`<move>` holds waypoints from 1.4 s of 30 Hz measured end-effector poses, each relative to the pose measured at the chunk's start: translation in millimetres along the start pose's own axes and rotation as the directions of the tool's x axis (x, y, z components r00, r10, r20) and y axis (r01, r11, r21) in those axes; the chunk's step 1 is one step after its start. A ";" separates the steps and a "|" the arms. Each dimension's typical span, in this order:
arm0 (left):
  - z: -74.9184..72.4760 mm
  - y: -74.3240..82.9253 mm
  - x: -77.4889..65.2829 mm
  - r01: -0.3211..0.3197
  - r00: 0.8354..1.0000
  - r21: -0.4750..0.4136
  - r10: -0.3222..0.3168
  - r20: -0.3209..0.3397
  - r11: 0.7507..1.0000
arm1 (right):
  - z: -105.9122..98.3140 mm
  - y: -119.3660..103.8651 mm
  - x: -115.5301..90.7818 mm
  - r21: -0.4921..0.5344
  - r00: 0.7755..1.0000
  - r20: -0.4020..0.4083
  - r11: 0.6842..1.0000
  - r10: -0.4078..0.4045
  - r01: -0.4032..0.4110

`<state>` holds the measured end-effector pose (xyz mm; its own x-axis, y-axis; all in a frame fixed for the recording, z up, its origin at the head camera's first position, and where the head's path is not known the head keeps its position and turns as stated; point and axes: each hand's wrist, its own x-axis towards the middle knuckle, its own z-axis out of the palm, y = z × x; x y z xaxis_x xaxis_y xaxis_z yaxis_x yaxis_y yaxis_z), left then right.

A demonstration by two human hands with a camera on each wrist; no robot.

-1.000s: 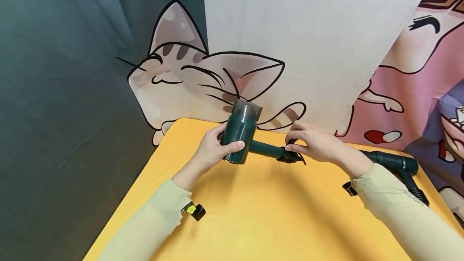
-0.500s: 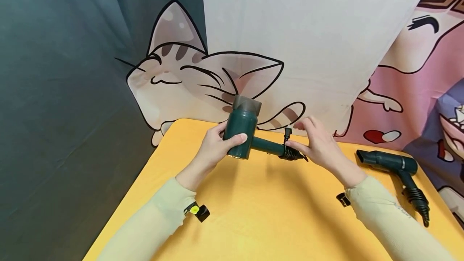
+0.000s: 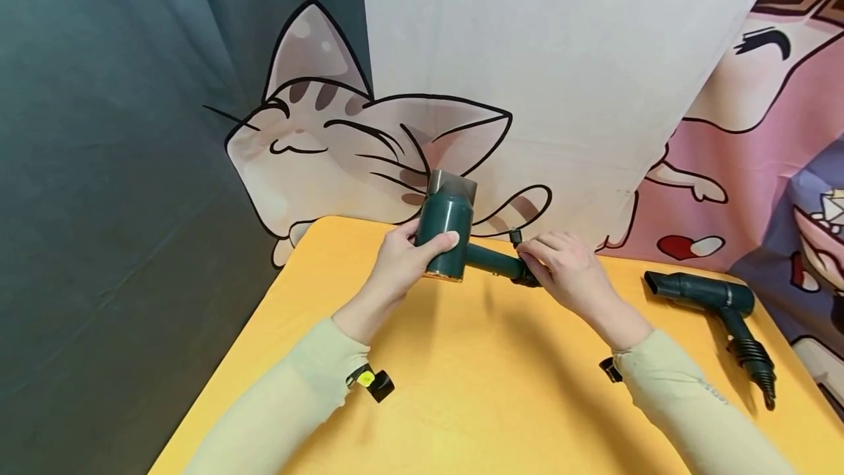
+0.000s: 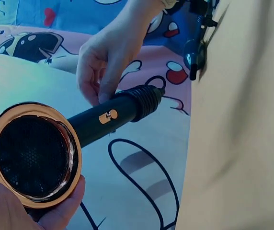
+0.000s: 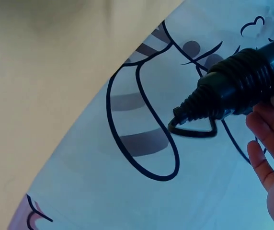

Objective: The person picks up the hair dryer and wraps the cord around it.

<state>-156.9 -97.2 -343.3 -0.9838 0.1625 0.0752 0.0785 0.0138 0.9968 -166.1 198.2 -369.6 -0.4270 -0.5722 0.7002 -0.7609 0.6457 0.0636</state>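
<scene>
A dark green hair dryer [image 3: 443, 220] is held above the yellow table, with a smoky clear nozzle [image 3: 456, 184] pointing up and away. My left hand [image 3: 398, 264] grips its barrel, thumb across the near side. The left wrist view shows the copper-rimmed back grille [image 4: 31, 155] and a slide switch [image 4: 108, 116] on the handle. A black power cord [image 4: 145, 101] is coiled round the handle's end, with a small loop at its tip. My right hand [image 3: 572, 268] pinches the cord beside the coils, just below the upright plug [image 3: 516, 237]; its fingertips are partly hidden.
Another dark hair dryer [image 3: 704, 292], its cord wrapped round the handle, lies on the right of the yellow table [image 3: 461, 402]. Behind the table hangs a cloth backdrop [image 3: 560, 57] printed with cartoon cats. Black straps circle both sleeves.
My right hand's fingers, spread around the plug half a second ago, have closed in on the cord beneath it. The hair dryer and left hand have shifted slightly right and up.
</scene>
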 end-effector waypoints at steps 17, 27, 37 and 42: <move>12.2 -7.5 15.1 0.212 0.970 -0.174 -0.228 -0.081 0.962 | 15.9 -6.3 -17.5 -0.284 0.996 0.089 0.959 0.010 0.016; 19.2 -8.6 13.4 0.274 0.959 -0.262 -0.284 0.001 0.925 | 18.7 4.8 -23.4 -0.246 1.000 0.010 0.969 -0.004 0.006; 21.3 -7.0 15.9 0.298 0.953 -0.236 -0.273 0.132 0.925 | 16.5 7.4 -39.9 -0.148 0.998 0.006 0.988 0.055 -0.054; 24.7 2.7 18.0 0.266 0.957 -0.241 -0.227 0.178 0.933 | 14.6 7.4 -46.7 -0.044 0.985 -0.017 0.984 0.169 -0.170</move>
<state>-170.4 -69.9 -339.9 -0.9311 0.3283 -0.1591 -0.2274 -0.1812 0.9568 -159.0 222.3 -412.2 -0.5416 -0.4461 0.7125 -0.6552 0.7550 -0.0253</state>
